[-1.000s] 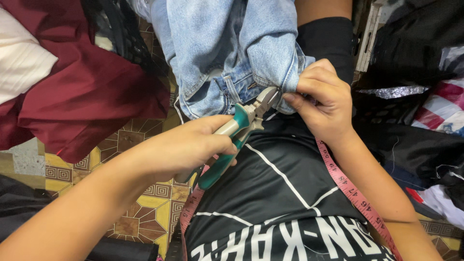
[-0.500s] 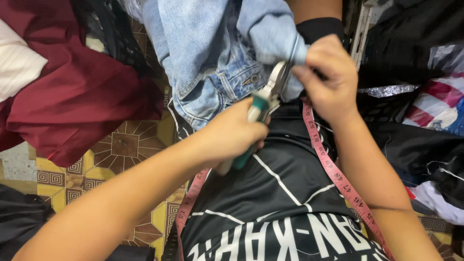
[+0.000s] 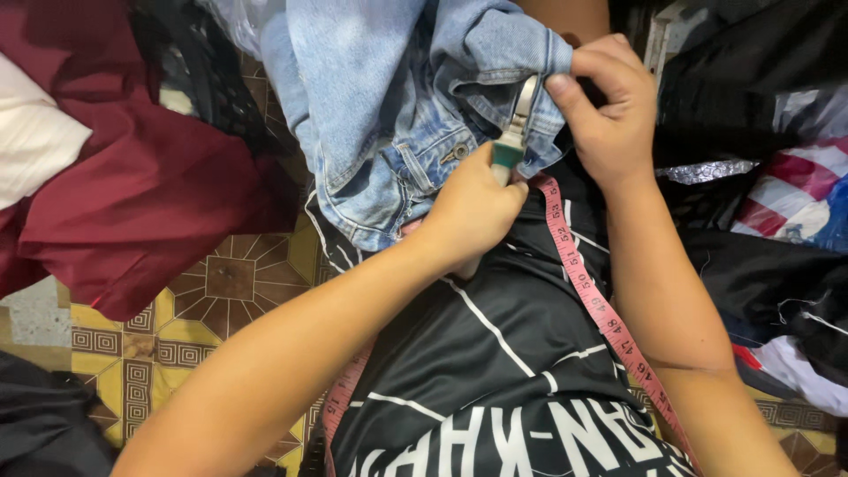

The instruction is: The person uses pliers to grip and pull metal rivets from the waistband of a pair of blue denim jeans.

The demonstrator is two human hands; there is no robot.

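Observation:
My left hand (image 3: 473,208) grips green-handled pliers (image 3: 514,132), whose metal jaws point up into a fold of a light blue denim garment (image 3: 389,106). My right hand (image 3: 605,102) pinches that denim fold right beside the jaws. The denim hangs over my lap, a metal button (image 3: 457,152) showing on it. A pink measuring tape (image 3: 587,291) runs down across my black printed shirt (image 3: 495,371).
A dark red cloth (image 3: 132,194) with a white piece lies at the left on the patterned yellow and brown floor tiles (image 3: 177,336). Black fabric and bags (image 3: 751,79) are piled at the right, with a red-and-white striped item (image 3: 795,199).
Both hands have risen with the denim fold. The pliers have turned from slanted to nearly upright, their jaws now at the fold under my right thumb.

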